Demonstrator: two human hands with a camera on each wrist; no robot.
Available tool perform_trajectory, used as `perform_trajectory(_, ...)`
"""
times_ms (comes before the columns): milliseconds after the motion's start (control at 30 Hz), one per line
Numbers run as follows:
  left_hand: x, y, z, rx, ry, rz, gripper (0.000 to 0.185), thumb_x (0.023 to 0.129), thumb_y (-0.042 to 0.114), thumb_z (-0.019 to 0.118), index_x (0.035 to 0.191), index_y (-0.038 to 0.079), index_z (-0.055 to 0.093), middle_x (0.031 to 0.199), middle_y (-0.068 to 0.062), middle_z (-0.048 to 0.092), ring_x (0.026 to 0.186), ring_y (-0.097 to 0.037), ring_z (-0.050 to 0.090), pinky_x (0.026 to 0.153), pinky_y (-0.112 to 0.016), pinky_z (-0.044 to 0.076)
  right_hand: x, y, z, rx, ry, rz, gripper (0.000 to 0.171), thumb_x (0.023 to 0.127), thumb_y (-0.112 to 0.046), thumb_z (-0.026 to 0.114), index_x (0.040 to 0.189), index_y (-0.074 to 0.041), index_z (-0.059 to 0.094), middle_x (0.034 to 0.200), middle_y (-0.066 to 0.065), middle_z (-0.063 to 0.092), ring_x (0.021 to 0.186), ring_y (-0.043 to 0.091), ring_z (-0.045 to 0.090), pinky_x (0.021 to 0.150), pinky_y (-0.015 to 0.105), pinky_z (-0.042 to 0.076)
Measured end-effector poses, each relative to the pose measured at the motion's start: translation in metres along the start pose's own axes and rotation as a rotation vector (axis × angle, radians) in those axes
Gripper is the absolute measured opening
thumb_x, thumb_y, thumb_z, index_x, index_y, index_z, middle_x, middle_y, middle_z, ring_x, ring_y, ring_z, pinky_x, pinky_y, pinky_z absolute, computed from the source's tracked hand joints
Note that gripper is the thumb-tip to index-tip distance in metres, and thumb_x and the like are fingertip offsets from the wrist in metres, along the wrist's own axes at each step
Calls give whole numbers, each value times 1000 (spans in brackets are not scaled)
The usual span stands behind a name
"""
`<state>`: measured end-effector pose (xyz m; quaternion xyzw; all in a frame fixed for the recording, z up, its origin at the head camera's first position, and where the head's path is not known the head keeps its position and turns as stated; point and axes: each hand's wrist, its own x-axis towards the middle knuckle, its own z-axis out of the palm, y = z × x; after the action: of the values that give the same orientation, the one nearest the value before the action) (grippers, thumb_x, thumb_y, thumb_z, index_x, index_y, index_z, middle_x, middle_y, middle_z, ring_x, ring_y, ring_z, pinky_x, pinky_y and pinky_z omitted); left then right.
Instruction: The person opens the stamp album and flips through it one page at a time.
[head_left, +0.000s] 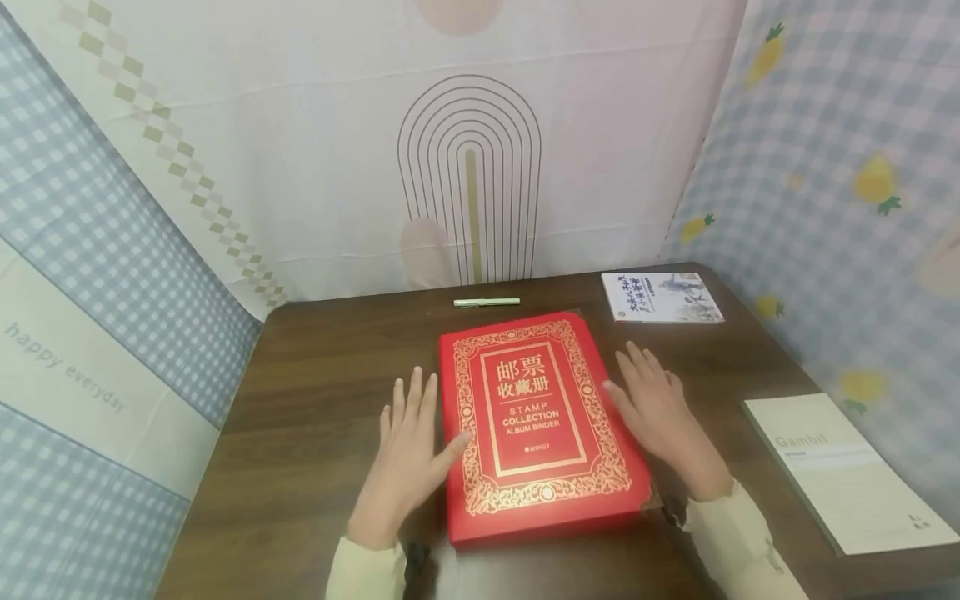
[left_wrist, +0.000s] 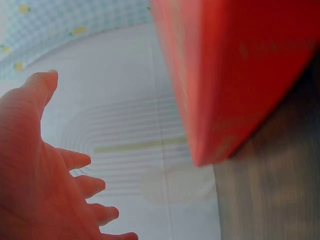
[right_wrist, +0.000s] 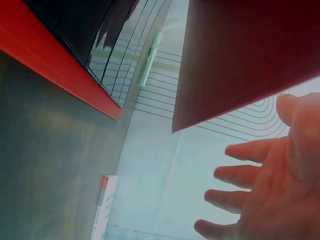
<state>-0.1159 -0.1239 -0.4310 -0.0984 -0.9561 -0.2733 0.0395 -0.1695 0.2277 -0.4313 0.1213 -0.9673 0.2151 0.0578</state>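
- At centre of the head frame, on the dark tabletop (head_left: 315, 392): red stamp album (head_left: 542, 421) lies flat & closed, long axis running from the near edge up toward the backdrop, leaning slightly left at the top.
- Left hand (head_left: 405, 462) sits just left of the album, palm down on the wood; fingers (head_left: 411, 400) straight, loosely spread; thumb tip touches the album's left edge, gripping nothing.
- Right hand (head_left: 660, 412) sits just right of it, fingers straight, thumb at the right edge; contact hard to tell.
- Both hands about equally near, one per long side.
- Upper frame: green pen (head_left: 486, 302) beyond the album's top edge; booklet (head_left: 662, 297) upper right; pale notebook (head_left: 847, 471) at right edge.
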Motion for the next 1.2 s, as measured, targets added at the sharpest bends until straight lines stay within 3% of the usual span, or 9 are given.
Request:
perform_trajectory(200, -7, 18, 5, -33, -10, 42, 102, 87, 59, 68, 163, 14, 17, 170, -8, 6, 154, -37, -1, 117, -64, 16, -4, 4, 0, 119, -66, 59, 72, 105, -43, 48, 153, 9, 30, 157, 30, 31, 144, 51, 26, 109, 74, 22)
perform_trajectory(333, -12, 27, 11, -55, -39, 79, 102, 85, 60, 70, 163, 16, 20, 169, -8, 9, 154, -36, 0, 117, -64, 16, -7, 4, 1, 207, -130, 104, 82, 102, -49, 52, 156, 6, 24, 157, 28, 33, 143, 51, 29, 105, 71, 33)
perform_trajectory(567, -20, 42, 28, -111, -185, 58, 117, 72, 57, 83, 163, 24, 18, 169, -1, 13, 154, -31, 3, 117, -61, 20, -10, 3, 6, 300, -157, 94, 86, 99, -46, 61, 156, 7, 24, 147, 27, 46, 133, 47, 45, 98, 64, 46)
perform_trajectory(700, -25, 47, 36, -130, -238, 66, 117, 71, 62, 81, 163, 25, 19, 169, 1, 14, 154, -30, 7, 118, -60, 19, -9, 4, 7, 303, -138, 82, 83, 98, -42, 63, 154, 9, 28, 139, 27, 52, 126, 46, 51, 97, 62, 48)
perform_trajectory(1000, -34, 56, 55, -167, -319, 60, 111, 71, 54, 86, 161, 32, 27, 169, 6, 13, 154, -30, 2, 120, -59, 13, -4, 5, 8, 306, -99, 59, 62, 95, -15, 71, 140, 18, 44, 112, 25, 64, 90, 30, 66, 79, 47, 58)
perform_trajectory(1200, -36, 58, 64, -159, -337, 40, 111, 69, 49, 89, 160, 35, 28, 169, 8, 13, 154, -29, 2, 120, -59, 12, 2, 1, 4, 409, -100, 93, 57, 93, -5, 70, 139, 19, 46, 95, 19, 67, 69, 19, 65, 62, 34, 56)
